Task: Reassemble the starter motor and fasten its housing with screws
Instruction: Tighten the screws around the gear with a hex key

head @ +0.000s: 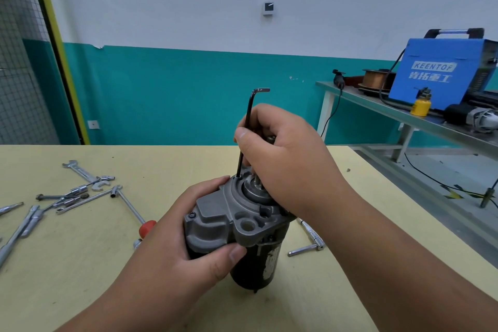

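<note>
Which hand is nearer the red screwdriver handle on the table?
Left. Left hand grips the grey starter motor beside the red screwdriver handle; right hand pinches the black hex key above.

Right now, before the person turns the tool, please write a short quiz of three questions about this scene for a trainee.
1. True or false: the left hand grips the starter motor, which stands upright on the table.
2. Which tool does the right hand hold? A) a hammer B) the hex key C) pliers
3. Short answer: on which side of the motor do the loose wrenches lie, the person's left or right?

Key: 1 true; 2 B; 3 left.
</note>
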`<state>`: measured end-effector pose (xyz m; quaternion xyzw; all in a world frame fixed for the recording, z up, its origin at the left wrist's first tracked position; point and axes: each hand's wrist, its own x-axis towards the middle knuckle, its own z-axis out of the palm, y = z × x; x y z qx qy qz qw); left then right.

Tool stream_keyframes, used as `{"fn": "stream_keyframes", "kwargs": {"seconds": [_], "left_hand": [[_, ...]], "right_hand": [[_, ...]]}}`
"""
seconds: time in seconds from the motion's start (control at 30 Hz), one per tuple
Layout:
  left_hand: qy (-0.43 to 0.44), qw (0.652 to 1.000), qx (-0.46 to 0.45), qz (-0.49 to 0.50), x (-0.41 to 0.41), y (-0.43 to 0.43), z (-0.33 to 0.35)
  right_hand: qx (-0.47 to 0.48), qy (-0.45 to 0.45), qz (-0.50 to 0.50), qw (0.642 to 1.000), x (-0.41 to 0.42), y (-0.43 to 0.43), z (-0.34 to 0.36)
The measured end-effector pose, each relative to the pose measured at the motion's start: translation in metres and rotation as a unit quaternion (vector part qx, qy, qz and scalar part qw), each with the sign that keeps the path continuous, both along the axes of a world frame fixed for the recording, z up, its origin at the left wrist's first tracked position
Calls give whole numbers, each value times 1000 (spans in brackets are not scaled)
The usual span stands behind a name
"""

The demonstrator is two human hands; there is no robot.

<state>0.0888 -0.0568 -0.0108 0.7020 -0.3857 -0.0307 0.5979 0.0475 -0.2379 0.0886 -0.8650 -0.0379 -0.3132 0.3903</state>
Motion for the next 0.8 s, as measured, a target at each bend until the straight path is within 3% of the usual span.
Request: {"fn": "stream_keyframes", "kwargs": {"seconds": [0.8], "left_hand": [[1, 1000, 5, 9, -1, 1, -1]], "right_hand": [[-3, 2, 2, 1000, 0, 0, 0]]}}
